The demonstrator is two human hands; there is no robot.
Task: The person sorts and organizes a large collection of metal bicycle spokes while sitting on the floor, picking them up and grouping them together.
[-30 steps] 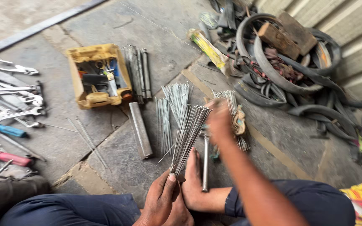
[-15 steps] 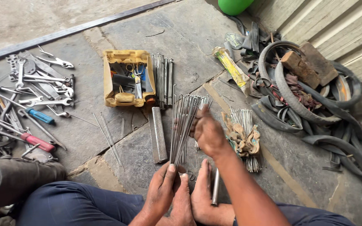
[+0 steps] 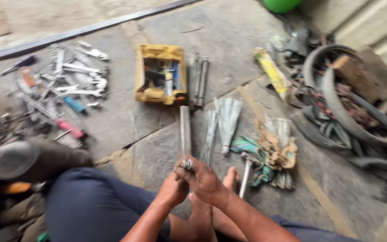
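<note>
Spokes, a bundle of thin silver metal rods (image 3: 186,164), sit pinched by their ends between the left hand (image 3: 172,190) and right hand (image 3: 204,181), near the person's knees; stiff, light, slippery, best gripped bunched.

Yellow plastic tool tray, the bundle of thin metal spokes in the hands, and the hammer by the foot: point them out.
Yellow plastic tool tray (image 3: 142,71): head view, left rim.
Bundle of thin metal spokes (image 3: 185,134): head view, mid-length.
Hammer (image 3: 244,179): head view, handle.
</note>
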